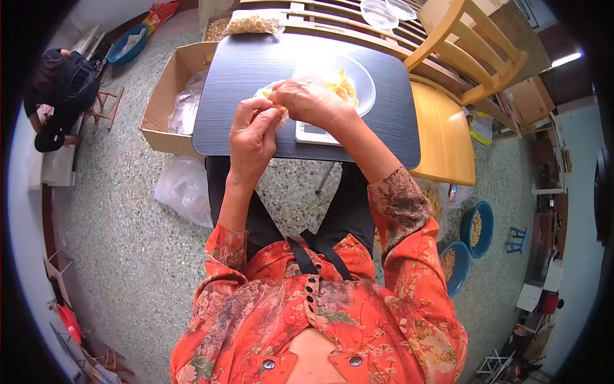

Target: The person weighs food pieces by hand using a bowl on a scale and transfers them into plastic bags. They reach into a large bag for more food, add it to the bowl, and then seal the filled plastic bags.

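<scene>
Both hands meet over the dark table [236, 77]. My left hand [251, 137] pinches what looks like a small clear plastic bag [281, 119] with yellow pieces in it; most of it is hidden by the fingers. Bent over the top of that bag, my right hand [307, 101] has its fingers closed against it. Just beyond the right hand stands a clear round bowl [366, 89] holding yellow chip-like pieces [344, 88]. A white scale [311, 135] shows partly under the right wrist, at the bowl's near side.
A bag of pale snacks [252, 24] lies at the table's far edge. Left of the table is a cardboard box [160, 105] with plastic bags. A wooden chair [441, 128] stands right. Blue tubs [487, 221] sit on the floor. Another person [61, 96] is far left.
</scene>
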A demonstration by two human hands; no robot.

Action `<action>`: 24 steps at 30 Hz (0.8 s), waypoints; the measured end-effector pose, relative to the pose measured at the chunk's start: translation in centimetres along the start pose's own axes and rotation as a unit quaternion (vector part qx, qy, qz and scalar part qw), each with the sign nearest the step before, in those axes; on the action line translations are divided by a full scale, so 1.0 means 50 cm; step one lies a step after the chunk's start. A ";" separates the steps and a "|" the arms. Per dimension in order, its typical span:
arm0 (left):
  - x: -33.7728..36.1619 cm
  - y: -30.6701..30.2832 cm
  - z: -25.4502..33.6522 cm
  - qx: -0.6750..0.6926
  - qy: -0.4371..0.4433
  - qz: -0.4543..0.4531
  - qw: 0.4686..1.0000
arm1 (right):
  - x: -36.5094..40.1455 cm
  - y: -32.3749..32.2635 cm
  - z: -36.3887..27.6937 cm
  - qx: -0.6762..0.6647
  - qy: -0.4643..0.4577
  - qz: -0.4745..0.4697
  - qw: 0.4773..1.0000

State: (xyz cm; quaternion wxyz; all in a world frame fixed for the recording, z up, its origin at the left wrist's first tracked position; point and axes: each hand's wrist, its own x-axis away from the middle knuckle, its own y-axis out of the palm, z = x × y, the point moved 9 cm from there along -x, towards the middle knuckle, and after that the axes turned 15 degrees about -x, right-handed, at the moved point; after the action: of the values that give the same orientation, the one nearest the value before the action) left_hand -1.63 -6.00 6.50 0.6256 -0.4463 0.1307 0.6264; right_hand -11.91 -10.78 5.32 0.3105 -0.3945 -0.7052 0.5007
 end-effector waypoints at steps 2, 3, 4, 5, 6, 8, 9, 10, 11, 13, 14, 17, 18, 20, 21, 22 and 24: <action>-0.003 -0.005 0.000 -0.020 0.009 0.018 1.000 | -0.004 -0.002 0.000 0.021 -0.023 0.048 0.998; -0.005 -0.004 0.008 -0.022 0.011 0.015 1.000 | 0.008 -0.011 -0.002 0.018 -0.022 0.051 0.998; -0.007 -0.006 0.005 -0.037 0.012 0.019 0.999 | 0.016 -0.033 -0.004 -0.035 -0.028 0.095 0.994; -0.006 -0.007 0.003 -0.050 0.010 0.024 0.998 | 0.029 -0.056 -0.004 -0.086 -0.033 0.135 0.987; -0.006 -0.008 0.002 -0.050 0.011 0.025 0.998 | 0.036 -0.069 0.007 -0.079 -0.018 0.154 0.985; -0.002 -0.008 -0.012 -0.041 -0.021 0.013 0.999 | 0.061 -0.102 0.026 -0.150 -0.022 0.209 0.966; -0.002 -0.009 -0.011 -0.041 -0.021 0.014 0.999 | 0.081 -0.127 0.042 -0.219 -0.025 0.261 0.940; -0.004 -0.010 -0.010 -0.044 -0.020 0.013 0.999 | 0.094 -0.147 0.063 -0.275 -0.056 0.301 0.911; -0.004 -0.011 -0.009 -0.047 -0.019 0.012 0.999 | 0.115 -0.161 0.097 -0.264 -0.028 0.332 0.905; -0.003 -0.010 -0.010 -0.047 -0.018 0.014 0.999 | 0.144 -0.159 0.158 -0.134 0.070 0.298 0.942; -0.002 -0.009 -0.009 -0.048 -0.018 0.015 0.999 | 0.160 -0.156 0.172 -0.132 0.072 0.299 0.942; -0.004 -0.008 -0.006 -0.039 -0.023 0.018 0.999 | 0.176 -0.121 0.210 -0.089 0.177 0.222 0.955; -0.004 -0.008 -0.005 -0.039 -0.023 0.018 0.999 | 0.179 -0.112 0.213 -0.080 0.193 0.205 0.956; -0.005 -0.009 -0.003 -0.045 -0.019 0.012 0.999 | 0.176 -0.101 0.217 -0.072 0.207 0.188 0.957; -0.005 -0.010 -0.004 -0.047 -0.019 0.012 0.999 | 0.171 -0.096 0.218 -0.051 0.222 0.168 0.959; -0.006 -0.010 -0.003 -0.050 -0.015 0.013 0.999 | 0.167 -0.091 0.220 -0.029 0.238 0.149 0.959; -0.008 -0.008 -0.001 -0.051 -0.011 0.012 0.999 | 0.158 -0.086 0.217 -0.015 0.250 0.128 0.960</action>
State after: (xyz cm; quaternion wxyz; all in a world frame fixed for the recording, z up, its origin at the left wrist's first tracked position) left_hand -1.33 -6.24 6.94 0.5958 -0.4688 0.0970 0.6448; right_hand -25.94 -9.75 6.43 0.4039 -0.5989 -0.5561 0.4111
